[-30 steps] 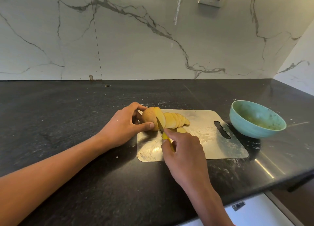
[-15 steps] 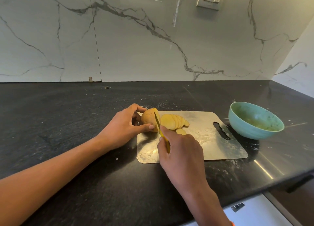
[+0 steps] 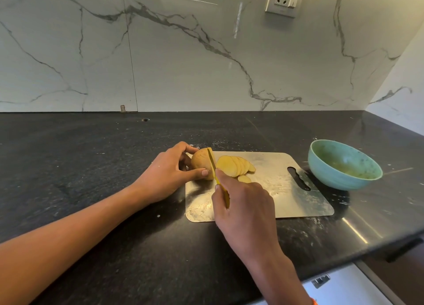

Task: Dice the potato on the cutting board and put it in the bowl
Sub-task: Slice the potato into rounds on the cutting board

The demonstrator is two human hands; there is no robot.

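**Thumb close to the blade**

Our right hand [image 3: 243, 203] grips a yellow knife [image 3: 214, 169], its blade in the potato [image 3: 200, 164] on the cutting board [image 3: 275, 180]. Our left hand [image 3: 167, 173] pinches the potato — thumb just beside the edge, so a slip could nick it. Slices [image 3: 234, 165] wait; the bowl [image 3: 344, 167] sits right.

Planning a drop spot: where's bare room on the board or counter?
Free: cutting board between the slices and its handle slot; counter left of the left hand. Crowded: board's left end, with potato, knife, right hand.
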